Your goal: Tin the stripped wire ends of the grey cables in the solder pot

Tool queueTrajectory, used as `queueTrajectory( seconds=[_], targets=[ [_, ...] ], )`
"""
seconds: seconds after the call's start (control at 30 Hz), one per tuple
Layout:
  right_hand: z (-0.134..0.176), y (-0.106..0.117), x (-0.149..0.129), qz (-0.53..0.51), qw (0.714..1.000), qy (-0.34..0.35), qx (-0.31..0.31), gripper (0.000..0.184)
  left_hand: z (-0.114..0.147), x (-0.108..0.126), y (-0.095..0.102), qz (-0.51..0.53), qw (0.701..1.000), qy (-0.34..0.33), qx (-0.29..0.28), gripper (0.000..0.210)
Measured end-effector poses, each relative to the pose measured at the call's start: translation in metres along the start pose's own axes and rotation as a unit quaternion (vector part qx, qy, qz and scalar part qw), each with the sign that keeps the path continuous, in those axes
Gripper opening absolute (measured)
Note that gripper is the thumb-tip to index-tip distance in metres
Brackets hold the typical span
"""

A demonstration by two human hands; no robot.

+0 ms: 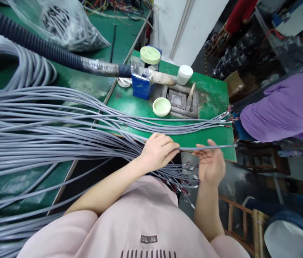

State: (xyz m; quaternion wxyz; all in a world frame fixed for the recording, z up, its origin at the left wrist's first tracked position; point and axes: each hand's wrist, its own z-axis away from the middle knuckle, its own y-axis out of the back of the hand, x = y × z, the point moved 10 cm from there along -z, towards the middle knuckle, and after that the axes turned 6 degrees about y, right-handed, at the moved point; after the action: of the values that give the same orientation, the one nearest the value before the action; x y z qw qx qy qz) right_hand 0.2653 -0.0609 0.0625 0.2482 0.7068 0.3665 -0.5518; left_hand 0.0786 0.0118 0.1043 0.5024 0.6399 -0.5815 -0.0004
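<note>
My left hand (160,150) is closed around a grey cable (187,148) near its free end, with the fingers pressed together. The end of that cable sticks out to the right, over the green table (217,141). My right hand (211,163) is beside this stretch with its fingers apart, palm turned up. The cable passes across its fingertips; whether they touch it I cannot tell. Below and between my hands hang several cable ends (183,175) with thin coloured wires exposed. More grey cables (167,126) lie across the table beyond my hands, their stripped ends at the right edge.
A solder pot (178,100) is set into the table, with a ribbed hose (60,59) ending above it. Around it stand a yellowish dish (161,106), a white jar (184,74) and a blue box (142,87). At the right is a person in purple (285,107).
</note>
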Motion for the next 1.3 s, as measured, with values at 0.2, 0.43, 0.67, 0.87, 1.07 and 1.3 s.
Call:
queueTrajectory(
  seconds=[0.2,0.43,0.67,0.87,1.07,1.3],
  targets=[
    [-0.003,0.013,-0.048,0.074,0.99,0.118,0.03,0.029,0.031,-0.01,-0.037,0.193,0.966,0.076,-0.154,0.022],
    [0.069,-0.071,-0.002,0.303,0.868,0.078,-0.386,0.025,0.036,-0.059,-0.026,0.512,0.801,0.31,-0.02,0.037],
    [0.087,-0.08,0.005,0.253,0.843,0.054,-0.472,0.025,0.042,-0.069,-0.034,0.548,0.746,0.378,-0.009,0.033],
    [0.082,-0.087,0.007,0.107,0.888,-0.048,-0.446,0.036,0.051,-0.017,-0.066,0.633,0.683,0.306,-0.197,0.039],
    [0.074,-0.092,0.01,0.086,0.925,-0.04,-0.368,0.032,0.049,-0.03,-0.064,0.658,0.669,0.313,-0.147,0.029],
    [0.067,-0.086,0.001,0.181,0.925,0.022,-0.334,0.037,0.046,-0.075,-0.037,0.614,0.703,0.352,0.067,0.024]
  ],
)
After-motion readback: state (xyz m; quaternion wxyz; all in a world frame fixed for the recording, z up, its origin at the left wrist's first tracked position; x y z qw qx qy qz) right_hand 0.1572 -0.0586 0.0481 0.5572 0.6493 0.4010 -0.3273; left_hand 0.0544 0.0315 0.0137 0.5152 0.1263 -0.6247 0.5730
